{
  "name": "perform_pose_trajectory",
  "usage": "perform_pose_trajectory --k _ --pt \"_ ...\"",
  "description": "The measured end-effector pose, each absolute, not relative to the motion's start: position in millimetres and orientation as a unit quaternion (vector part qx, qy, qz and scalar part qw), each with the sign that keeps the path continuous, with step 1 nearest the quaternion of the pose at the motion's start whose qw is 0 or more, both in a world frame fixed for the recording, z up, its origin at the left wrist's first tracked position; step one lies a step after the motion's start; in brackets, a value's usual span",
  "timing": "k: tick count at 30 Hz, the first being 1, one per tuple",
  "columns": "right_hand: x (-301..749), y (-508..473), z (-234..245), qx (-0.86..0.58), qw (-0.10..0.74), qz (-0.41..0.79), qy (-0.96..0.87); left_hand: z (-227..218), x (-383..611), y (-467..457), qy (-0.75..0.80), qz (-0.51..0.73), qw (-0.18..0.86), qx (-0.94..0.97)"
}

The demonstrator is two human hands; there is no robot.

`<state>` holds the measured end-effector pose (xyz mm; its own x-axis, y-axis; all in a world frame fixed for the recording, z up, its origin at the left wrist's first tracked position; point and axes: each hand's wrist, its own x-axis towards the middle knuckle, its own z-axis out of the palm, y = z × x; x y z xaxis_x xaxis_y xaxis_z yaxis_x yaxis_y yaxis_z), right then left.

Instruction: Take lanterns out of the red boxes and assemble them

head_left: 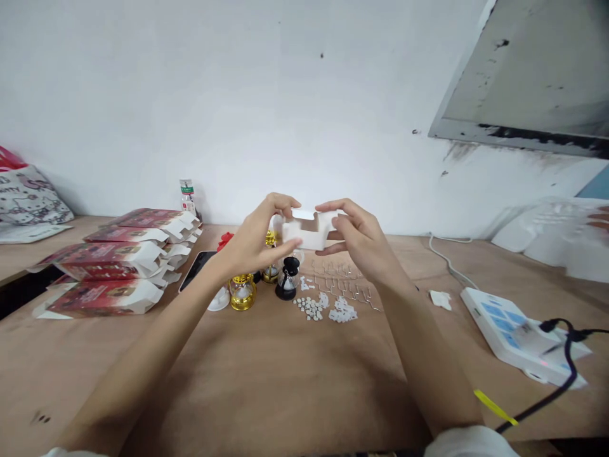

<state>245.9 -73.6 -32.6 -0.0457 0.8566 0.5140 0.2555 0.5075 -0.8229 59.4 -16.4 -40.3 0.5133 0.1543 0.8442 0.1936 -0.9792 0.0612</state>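
Between both hands, above the table, is a small white cardboard box (311, 237) with flaps standing out at its edges. My left hand (269, 231) grips its left side, thumb below and fingers on top. On its right side, my right hand (354, 238) holds it with bent fingers. Below the box stand a black hourglass-like ornament (287, 282) and a gold one (242, 292), with another gold one (271, 270) partly behind my left hand. Small white round pieces (311, 308) and white flat pieces (342, 310) lie on the table beside rows of thin metal hooks (354, 289).
Red printed boxes (104, 266) with open white flaps are stacked at left, near a dark-screened tablet or phone (197, 270). A small bottle (188, 197) stands by the wall. At right are a white power strip (518, 333), black cables (566, 355) and another person's hand (600, 217).
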Motion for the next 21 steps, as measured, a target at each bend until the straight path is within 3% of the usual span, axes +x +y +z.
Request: perform_pose_trajectory --k 8,12,17,21 --pt "241 -77 -31 -0.386 0.591 0.268 -0.656 -57 75 -9 -0.065 -0.583 -0.039 -0.809" --pt "244 -77 -33 -0.393 0.571 0.254 -0.675 -63 85 -15 -0.058 -0.620 -0.048 -0.781" --pt "243 -84 -34 -0.448 0.496 0.177 -0.722 -69 92 -20 -0.048 -0.597 -0.017 -0.800" --pt "239 -90 -32 -0.455 0.525 0.116 -0.709 -70 93 -25 -0.068 -0.604 0.070 -0.791"
